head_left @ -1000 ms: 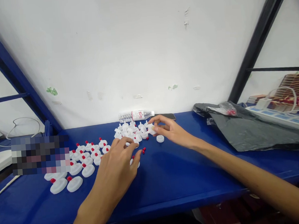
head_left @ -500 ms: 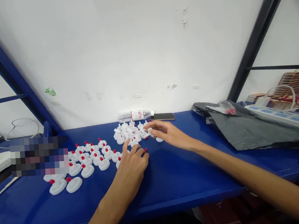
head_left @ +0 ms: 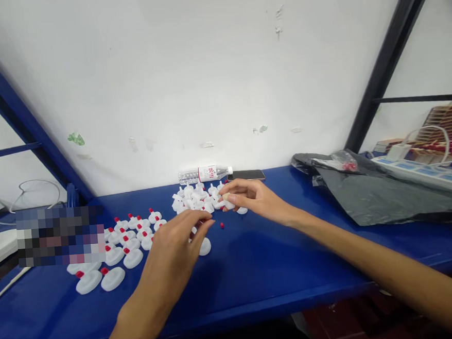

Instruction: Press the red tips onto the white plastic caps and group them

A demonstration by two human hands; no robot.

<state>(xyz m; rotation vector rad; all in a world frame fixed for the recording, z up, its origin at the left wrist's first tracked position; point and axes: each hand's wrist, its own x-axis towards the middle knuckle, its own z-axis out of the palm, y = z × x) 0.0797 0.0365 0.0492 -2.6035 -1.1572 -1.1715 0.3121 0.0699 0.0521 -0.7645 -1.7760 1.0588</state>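
Note:
My right hand [head_left: 258, 201] pinches a white plastic spout lid [head_left: 228, 205] between thumb and fingers, just in front of a heap of similar white lids [head_left: 192, 195]. My left hand [head_left: 176, 237] is closed, thumb against fingertips; whatever sits in that pinch is too small to make out. Beneath it a white round lid [head_left: 204, 247] is partly covered. A small loose red cap [head_left: 221, 225] lies on the blue table between my hands. To the left stand several white lids with red caps on their spouts [head_left: 133, 257], some hidden by my left hand.
Behind the heap a clear plastic bottle [head_left: 190, 177] lies on its side by the wall, beside a dark phone [head_left: 248, 175]. Grey plastic bags [head_left: 370, 193] and a white power strip [head_left: 427, 176] cover the right side. A blurred patch hides part of the left edge.
My left hand has shifted left and its spread fingers have come together in a pinch, uncovering the loose red cap and a lid. My right hand keeps its hold, almost unmoved.

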